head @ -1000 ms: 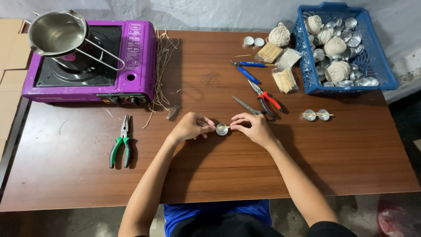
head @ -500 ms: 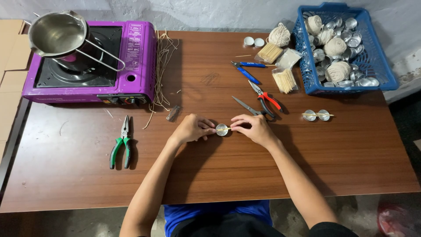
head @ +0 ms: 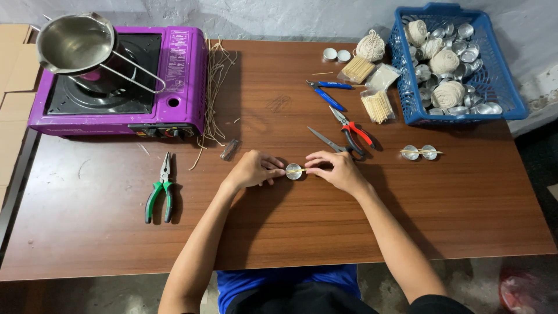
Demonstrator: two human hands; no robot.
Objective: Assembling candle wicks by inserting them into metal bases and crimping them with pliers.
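A small round metal cup [head: 293, 171] sits on the brown table [head: 279, 232] in the middle. A thin wooden stick lies across its top. My left hand [head: 254, 169] pinches the stick's left end, fingers closed. My right hand [head: 335, 170] pinches the right end from the other side. Both hands rest on the table, touching the cup's sides.
Purple portable stove [head: 122, 81] with a steel pan [head: 75, 42] at back left. Green pliers [head: 161, 189] to the left. Red scissors [head: 349, 136], blue pliers [head: 326, 93], stick bundles [head: 376, 106], string ball [head: 371, 45]. Blue basket [head: 459, 64] of cups at back right. Two finished cups [head: 419, 152].
Both hands stay at the cup; fingers shift only slightly on the stick. Nothing else has moved.
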